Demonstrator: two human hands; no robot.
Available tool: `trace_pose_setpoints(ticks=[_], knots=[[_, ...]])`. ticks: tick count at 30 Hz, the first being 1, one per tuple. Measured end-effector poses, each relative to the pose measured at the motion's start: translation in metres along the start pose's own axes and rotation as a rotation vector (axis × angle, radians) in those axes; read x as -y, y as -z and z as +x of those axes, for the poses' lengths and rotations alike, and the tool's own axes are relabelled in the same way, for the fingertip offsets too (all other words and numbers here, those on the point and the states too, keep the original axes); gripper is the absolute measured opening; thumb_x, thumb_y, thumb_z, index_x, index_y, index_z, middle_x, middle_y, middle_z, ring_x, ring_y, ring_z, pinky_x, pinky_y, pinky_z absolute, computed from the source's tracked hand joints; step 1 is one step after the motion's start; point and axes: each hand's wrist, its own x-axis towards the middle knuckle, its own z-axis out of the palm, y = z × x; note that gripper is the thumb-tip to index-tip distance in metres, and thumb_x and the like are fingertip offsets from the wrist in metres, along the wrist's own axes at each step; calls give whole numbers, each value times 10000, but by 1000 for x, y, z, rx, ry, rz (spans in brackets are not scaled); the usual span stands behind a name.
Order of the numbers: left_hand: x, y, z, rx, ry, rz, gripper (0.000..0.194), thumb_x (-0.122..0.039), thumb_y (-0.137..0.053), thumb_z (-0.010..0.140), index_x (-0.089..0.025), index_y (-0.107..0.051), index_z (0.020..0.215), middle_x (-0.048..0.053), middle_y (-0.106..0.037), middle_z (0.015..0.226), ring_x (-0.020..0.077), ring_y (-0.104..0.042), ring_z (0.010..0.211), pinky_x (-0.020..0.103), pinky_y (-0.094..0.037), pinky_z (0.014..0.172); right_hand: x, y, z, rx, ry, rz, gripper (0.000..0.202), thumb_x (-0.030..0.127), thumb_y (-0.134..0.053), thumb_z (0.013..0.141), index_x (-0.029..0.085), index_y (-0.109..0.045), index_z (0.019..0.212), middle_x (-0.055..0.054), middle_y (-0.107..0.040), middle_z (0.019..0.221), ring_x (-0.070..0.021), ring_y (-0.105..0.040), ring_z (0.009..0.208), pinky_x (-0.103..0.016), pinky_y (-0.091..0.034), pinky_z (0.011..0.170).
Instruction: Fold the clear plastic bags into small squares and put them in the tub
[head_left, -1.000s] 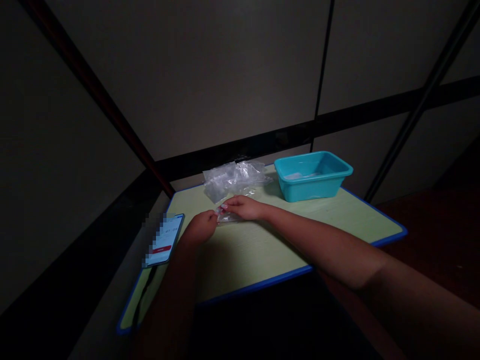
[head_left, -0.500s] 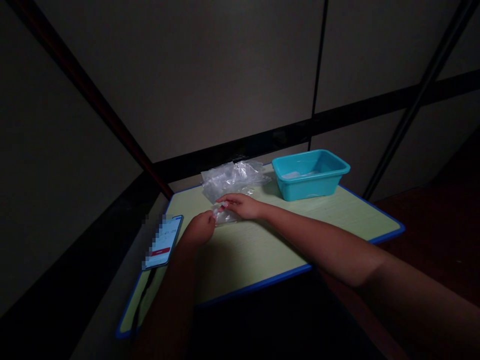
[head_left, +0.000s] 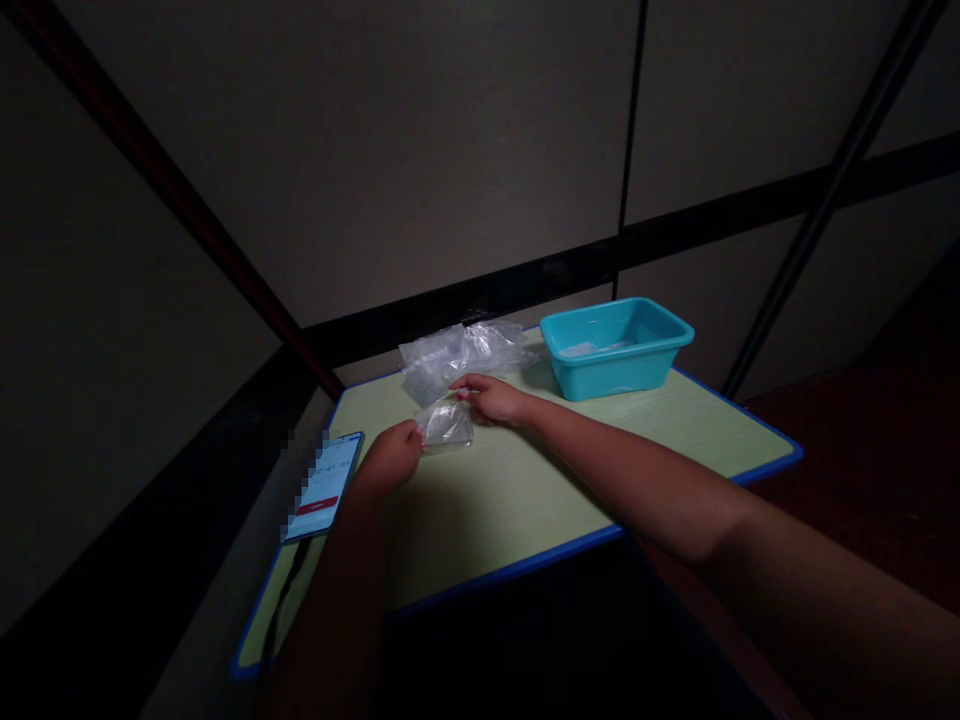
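A small clear plastic bag [head_left: 448, 425] lies just over the tabletop, its left edge pinched by my left hand [head_left: 396, 453]. My right hand [head_left: 493, 399] is at the bag's upper right corner, thumb and fingers closed together there; whether it grips the bag's edge or something small is too fine to make out. Behind both hands, a heap of crumpled clear plastic bags [head_left: 465, 355] rests at the back of the table.
The pale table [head_left: 525, 510] has a blue edge. At its back right stands a turquoise basin [head_left: 615, 375] with whitish items inside. A lit phone [head_left: 322, 490] lies by the left edge, with a dark strap [head_left: 289, 590] below it. A panelled wall [head_left: 465, 150] rises behind.
My hands have drawn apart: the right moved right and slightly up, the left slightly left. More of the small bag now shows between them.
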Motion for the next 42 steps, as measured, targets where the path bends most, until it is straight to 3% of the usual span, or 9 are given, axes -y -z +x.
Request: trace_pose_setpoints(ticks=[4, 8, 14, 22, 25, 29, 33, 38, 42], knots=[[6, -1, 2, -4, -3, -47, 246, -299, -345, 780, -198, -503, 621, 41, -575, 664, 193, -530, 661, 265, -343, 575, -3, -2, 2, 127, -29, 61, 219, 172, -361, 901, 178, -528, 1043, 86, -415, 466, -63, -310, 285, -168, -195, 296], [9, -1, 3, -16, -10, -97, 232, -300, -353, 753, -200, -508, 613, 34, -565, 643, 194, -523, 647, 268, -342, 573, -7, -3, 5, 197, -7, 32, 124, 212, -410, 898, 164, -522, 872, 95, -361, 413, -62, -292, 285, -162, -171, 289], [15, -2, 7, -60, -29, -234, 225, -330, -394, 722, -205, -513, 578, 22, -554, 605, 193, -507, 621, 270, -341, 574, -11, -7, 9, 132, 21, -58, 173, 244, -439, 886, 159, -504, 750, 98, -329, 420, -48, -274, 340, -163, -197, 351], [23, -3, 15, -143, 91, -343, 199, -339, -446, 691, -199, -550, 595, 20, -573, 604, 187, -505, 609, 262, -341, 557, -14, -10, 15, 48, 161, -357, 189, 226, -499, 792, 131, -531, 631, 58, -436, 537, -64, -379, 518, -194, -286, 510], [20, -1, 15, -171, 102, -385, 287, -408, -440, 732, -185, -575, 614, 28, -594, 619, 180, -512, 605, 261, -357, 569, -16, -11, 16, 20, 167, -442, 182, 221, -507, 782, 133, -536, 625, 52, -458, 542, -72, -399, 535, -202, -289, 529], [15, 0, 15, -208, 87, -362, 382, -508, -450, 745, -186, -529, 555, 6, -534, 529, 154, -468, 536, 248, -323, 515, -14, -13, 16, 17, 163, -460, 186, 233, -519, 790, 136, -540, 633, 44, -485, 547, -75, -421, 537, -203, -285, 527], [15, -2, 15, -248, 108, -402, 300, -439, -499, 709, -185, -512, 551, -18, -494, 488, 128, -444, 489, 230, -307, 486, -9, -13, 12, 20, 144, -446, 212, 250, -531, 804, 139, -527, 623, 45, -482, 535, -69, -416, 518, -197, -283, 515], [16, 1, 14, -281, 158, -540, 246, -373, -511, 700, -180, -513, 548, -32, -471, 459, 109, -423, 447, 213, -303, 453, -6, -14, 9, 37, 22, -311, 323, 269, -399, 892, 156, -478, 600, 53, -408, 417, -67, -367, 396, -196, -273, 440], [12, 2, 15, -323, 172, -773, 218, -368, -598, 673, -164, -546, 619, -29, -522, 532, 99, -473, 484, 193, -365, 477, -6, -15, 8, 54, -10, -282, 307, 242, -362, 906, 168, -459, 625, 58, -379, 356, -72, -329, 313, -198, -240, 374]])
